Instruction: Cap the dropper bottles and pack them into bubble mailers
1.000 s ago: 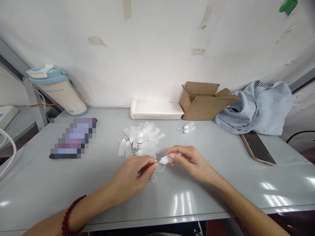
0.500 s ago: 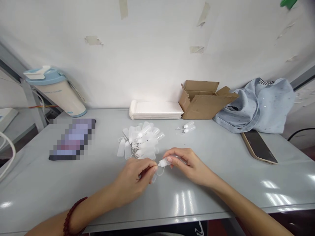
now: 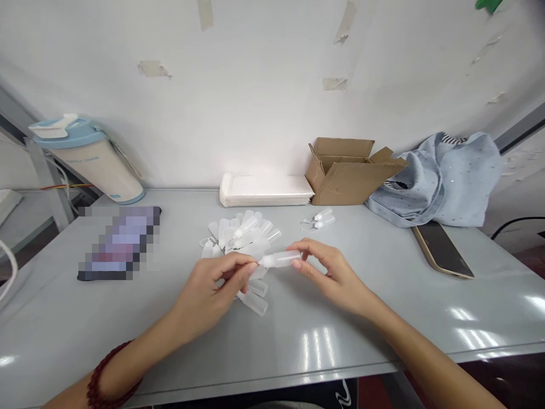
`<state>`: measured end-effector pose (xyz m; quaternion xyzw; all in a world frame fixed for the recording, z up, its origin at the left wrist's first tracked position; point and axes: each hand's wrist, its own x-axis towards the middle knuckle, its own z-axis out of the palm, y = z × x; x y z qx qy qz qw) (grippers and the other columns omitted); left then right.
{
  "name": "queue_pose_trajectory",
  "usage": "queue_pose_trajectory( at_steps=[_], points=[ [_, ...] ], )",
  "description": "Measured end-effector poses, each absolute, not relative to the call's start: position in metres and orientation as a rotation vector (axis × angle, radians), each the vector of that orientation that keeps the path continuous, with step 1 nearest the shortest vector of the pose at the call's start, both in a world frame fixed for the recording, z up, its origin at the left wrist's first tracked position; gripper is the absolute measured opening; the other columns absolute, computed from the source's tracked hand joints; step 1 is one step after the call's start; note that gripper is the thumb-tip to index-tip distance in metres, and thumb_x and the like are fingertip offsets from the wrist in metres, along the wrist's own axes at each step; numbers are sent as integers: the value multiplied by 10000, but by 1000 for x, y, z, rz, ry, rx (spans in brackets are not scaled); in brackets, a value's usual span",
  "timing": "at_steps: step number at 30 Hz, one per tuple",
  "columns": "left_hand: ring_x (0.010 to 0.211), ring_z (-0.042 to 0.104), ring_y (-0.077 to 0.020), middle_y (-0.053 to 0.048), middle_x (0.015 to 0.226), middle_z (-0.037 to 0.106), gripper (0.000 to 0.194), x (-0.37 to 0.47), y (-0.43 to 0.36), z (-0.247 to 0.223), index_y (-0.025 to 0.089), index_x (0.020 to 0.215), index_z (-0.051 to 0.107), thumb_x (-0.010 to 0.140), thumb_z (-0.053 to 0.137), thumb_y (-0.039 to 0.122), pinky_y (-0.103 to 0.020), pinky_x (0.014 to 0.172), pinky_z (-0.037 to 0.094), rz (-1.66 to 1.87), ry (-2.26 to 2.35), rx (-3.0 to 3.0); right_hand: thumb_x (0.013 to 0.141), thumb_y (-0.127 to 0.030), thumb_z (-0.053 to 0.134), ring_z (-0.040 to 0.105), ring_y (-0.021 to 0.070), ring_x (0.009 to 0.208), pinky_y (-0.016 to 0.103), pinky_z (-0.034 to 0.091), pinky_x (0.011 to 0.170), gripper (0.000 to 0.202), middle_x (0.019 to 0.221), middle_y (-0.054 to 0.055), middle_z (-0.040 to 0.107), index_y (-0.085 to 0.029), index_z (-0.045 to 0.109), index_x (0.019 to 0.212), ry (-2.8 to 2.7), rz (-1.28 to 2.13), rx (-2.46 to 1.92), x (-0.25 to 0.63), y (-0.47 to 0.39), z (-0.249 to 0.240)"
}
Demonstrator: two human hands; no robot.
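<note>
Over the grey table's middle, a small translucent plastic dropper bottle (image 3: 281, 259) lies nearly level between my two hands. My left hand (image 3: 217, 289) pinches it by the narrow tip, thumb against forefinger. On the other side, my right hand (image 3: 330, 271) has its thumb and forefinger about the bottle's base. A pile of similar dropper bottles (image 3: 251, 233) lies behind my left hand, partly covered by it. Two or so loose bottles (image 3: 255, 303) show just below the held one. A pair of capped-looking bottles (image 3: 324, 218) rests apart, farther back to the right.
Along the wall stand a stack of white padded envelopes (image 3: 266, 193), an open cardboard box (image 3: 355, 183) and a light blue cloth bag (image 3: 460, 182). A phone (image 3: 443, 250) lies by the bag. At left are a tumbler (image 3: 100, 167) and a blurred-out phone-like object (image 3: 121, 241).
The held bottle has moved up and left, and more of its body shows as my right fingers sit nearer its base. Loose bottles now show below it. The view has shifted slightly.
</note>
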<state>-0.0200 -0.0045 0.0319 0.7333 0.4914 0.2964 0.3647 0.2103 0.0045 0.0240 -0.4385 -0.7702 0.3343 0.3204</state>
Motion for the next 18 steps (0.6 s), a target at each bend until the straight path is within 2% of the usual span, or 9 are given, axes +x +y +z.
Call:
queue_pose_trajectory(
  at_steps=[5, 9, 15, 18],
  points=[
    [410, 393, -65, 52, 537, 509, 252, -32, 8, 36, 182, 730, 624, 850, 529, 382, -181, 404, 330, 890, 1493, 1657, 909, -263, 469, 567, 210, 908, 353, 460, 787, 148, 986, 86, 615, -201, 558, 1009, -2023, 338, -1240, 234, 31, 13],
    [401, 363, -58, 59, 513, 470, 276, -35, 18, 37, 167, 673, 595, 829, 554, 390, -185, 419, 344, 888, 1515, 1510, 904, -234, 440, 569, 241, 974, 396, 455, 832, 147, 1002, 95, 617, -213, 564, 979, -2083, 101, -1322, 257, 52, 3],
    [426, 292, -59, 72, 517, 345, 307, -43, 28, 32, 157, 723, 629, 795, 567, 449, -178, 407, 242, 705, 1408, 1409, 857, -175, 458, 573, 262, 963, 411, 456, 827, 160, 1001, 99, 643, -191, 583, 955, -2176, 44, -1418, 275, 65, -7],
    [437, 284, -64, 68, 516, 333, 338, -46, 29, 32, 157, 618, 562, 786, 561, 450, -184, 416, 234, 693, 1440, 1450, 829, -150, 469, 568, 274, 968, 419, 454, 826, 169, 1004, 103, 646, -183, 589, 943, -2219, 50, -1459, 278, 68, -11]
  ],
)
